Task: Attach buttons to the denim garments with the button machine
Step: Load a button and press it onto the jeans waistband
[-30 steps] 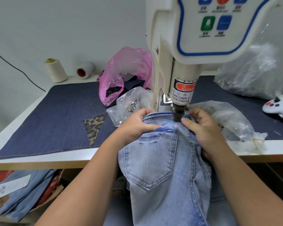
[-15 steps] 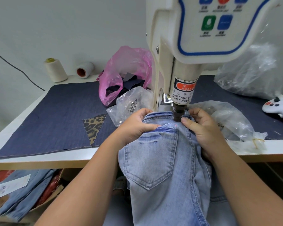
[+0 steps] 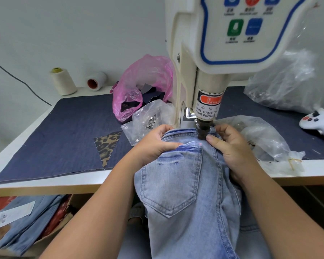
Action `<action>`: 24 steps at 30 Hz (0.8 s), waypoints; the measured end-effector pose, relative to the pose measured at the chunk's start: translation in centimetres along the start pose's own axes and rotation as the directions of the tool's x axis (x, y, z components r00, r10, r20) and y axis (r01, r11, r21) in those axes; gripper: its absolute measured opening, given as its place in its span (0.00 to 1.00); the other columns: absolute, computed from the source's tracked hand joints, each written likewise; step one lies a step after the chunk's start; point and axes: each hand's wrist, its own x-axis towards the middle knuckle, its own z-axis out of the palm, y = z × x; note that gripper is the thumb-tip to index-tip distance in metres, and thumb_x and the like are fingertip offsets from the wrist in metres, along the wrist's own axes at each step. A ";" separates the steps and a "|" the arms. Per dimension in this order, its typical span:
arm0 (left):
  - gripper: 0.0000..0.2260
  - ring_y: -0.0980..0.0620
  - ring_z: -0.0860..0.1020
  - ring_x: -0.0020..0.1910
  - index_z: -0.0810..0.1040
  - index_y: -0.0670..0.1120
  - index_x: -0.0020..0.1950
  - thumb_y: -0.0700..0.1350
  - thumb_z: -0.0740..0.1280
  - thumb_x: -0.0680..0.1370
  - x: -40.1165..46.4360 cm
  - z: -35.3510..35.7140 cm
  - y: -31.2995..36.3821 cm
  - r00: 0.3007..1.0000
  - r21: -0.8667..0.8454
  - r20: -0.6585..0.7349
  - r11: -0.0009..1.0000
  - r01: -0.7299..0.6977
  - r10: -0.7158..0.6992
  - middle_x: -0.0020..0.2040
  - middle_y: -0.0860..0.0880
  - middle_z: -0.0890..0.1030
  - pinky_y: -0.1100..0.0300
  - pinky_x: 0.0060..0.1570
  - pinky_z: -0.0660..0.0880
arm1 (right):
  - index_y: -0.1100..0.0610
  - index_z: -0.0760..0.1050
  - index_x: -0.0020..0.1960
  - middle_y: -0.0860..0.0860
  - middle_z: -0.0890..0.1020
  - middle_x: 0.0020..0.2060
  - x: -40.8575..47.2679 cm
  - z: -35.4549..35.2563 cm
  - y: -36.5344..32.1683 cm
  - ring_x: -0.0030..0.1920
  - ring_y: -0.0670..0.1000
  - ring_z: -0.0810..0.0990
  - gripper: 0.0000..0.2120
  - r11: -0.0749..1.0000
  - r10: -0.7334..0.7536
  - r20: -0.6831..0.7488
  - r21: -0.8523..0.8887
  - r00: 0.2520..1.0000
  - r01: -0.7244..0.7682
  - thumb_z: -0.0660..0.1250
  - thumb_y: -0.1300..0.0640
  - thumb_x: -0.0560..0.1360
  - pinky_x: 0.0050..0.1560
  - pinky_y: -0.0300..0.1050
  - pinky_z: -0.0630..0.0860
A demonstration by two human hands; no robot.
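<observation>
Jeans (image 3: 185,184) waistband is sitting right under the button machine (image 3: 223,53) punch (image 3: 202,130), I'm gripping it with both hands, left (image 3: 155,144) and right (image 3: 230,146), so I'm guessing pressing comes next with that thumb kept clear.

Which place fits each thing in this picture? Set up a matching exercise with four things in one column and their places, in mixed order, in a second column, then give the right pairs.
Things:
1. thread cone
2. pink bag
3. white controller
4. jeans

Places:
A. far right of the table
B. held in both hands under the machine's press head
C. back left corner of the table, upright
D. just left of the machine's column

Pairs: 1-C, 2-D, 3-A, 4-B
</observation>
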 end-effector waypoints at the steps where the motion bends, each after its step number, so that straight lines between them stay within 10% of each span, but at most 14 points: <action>1: 0.12 0.69 0.80 0.41 0.76 0.49 0.53 0.35 0.72 0.76 0.0 0.0 0.0 1.000 -0.005 0.000 1.000 0.003 -0.003 0.47 0.59 0.81 0.75 0.40 0.73 | 0.60 0.76 0.55 0.55 0.84 0.49 0.0 0.0 0.0 0.48 0.52 0.83 0.10 1.000 0.002 0.001 0.003 1.000 -0.002 0.69 0.67 0.75 0.52 0.48 0.80; 24: 0.14 0.66 0.81 0.40 0.74 0.41 0.59 0.34 0.72 0.75 -0.2 0.1 0.3 1.000 0.012 0.002 1.000 0.026 -0.026 0.46 0.55 0.82 0.72 0.40 0.75 | 0.56 0.76 0.53 0.51 0.85 0.46 0.2 -0.2 0.3 0.47 0.50 0.84 0.09 0.999 -0.009 0.002 -0.040 1.000 0.009 0.70 0.65 0.75 0.51 0.47 0.79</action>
